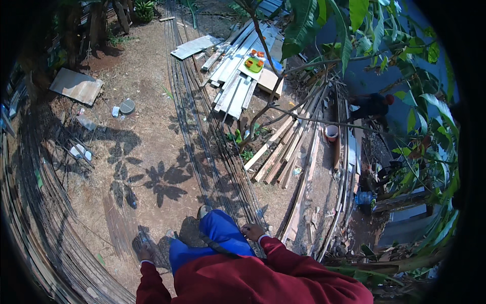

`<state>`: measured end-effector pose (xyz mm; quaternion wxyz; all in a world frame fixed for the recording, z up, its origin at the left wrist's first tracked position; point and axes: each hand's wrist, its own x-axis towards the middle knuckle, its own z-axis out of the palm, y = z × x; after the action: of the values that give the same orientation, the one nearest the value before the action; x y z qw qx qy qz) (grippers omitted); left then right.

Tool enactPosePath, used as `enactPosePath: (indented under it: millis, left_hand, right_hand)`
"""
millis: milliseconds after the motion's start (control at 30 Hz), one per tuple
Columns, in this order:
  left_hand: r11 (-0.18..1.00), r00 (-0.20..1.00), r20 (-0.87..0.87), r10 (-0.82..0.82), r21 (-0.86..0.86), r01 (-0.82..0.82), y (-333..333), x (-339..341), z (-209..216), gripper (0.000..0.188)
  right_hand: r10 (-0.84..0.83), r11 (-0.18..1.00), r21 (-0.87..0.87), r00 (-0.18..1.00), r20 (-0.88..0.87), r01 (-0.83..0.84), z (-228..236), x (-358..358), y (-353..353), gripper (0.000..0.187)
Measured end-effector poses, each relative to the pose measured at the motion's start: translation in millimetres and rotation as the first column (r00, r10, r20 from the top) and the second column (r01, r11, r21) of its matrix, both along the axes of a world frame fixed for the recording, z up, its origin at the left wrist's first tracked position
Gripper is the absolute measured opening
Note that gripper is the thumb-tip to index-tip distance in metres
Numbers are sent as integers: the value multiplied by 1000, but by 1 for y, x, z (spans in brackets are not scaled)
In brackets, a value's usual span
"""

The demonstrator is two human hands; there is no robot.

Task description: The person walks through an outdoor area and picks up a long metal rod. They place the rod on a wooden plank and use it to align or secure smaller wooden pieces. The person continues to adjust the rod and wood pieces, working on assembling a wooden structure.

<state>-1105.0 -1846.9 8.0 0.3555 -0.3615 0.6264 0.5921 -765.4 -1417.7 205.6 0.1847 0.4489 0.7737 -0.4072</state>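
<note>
While long rods (223, 142) lie near the right fingers (246, 229), their grip — loose or closed — is unclear.

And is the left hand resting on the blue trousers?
No, the left hand is left of the blue trousers, with shaded ground showing between them.

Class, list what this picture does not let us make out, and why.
In the head view:
Left hand: small and dark, so whether it holds anything is unclear.
Right hand: too small to tell whether it grips anything.
Orange things on the green tray: too small to identify.
Person at right: dark against shade; their hands are indistinct.
Long strips at left: cut off by the lower edge.
</note>
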Motion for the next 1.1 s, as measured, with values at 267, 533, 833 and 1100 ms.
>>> enactPosePath:
  millis: [267,533,833,1100]
  left_hand:
    - [992,981,153,120,-66,-111,44,-19,37,53]
    - [959,913,371,171,-275,-68,116,27,26,48]
    - [539,573,111,-812,-233,809,256,-16,55,29]
    - [741,655,522,-546,-63,668,331,-90,58,29]
  right_hand:
    - [101,995,-28,975,197,-98,-27,-101,91,45]
    - [166,976,111,971,170,-186,-143,-295,312,43]
    - [-272,886,437,935,227,152,-380,-423,595,56]
    - [-543,731,586,818,189,350,-508,-476,698,56]
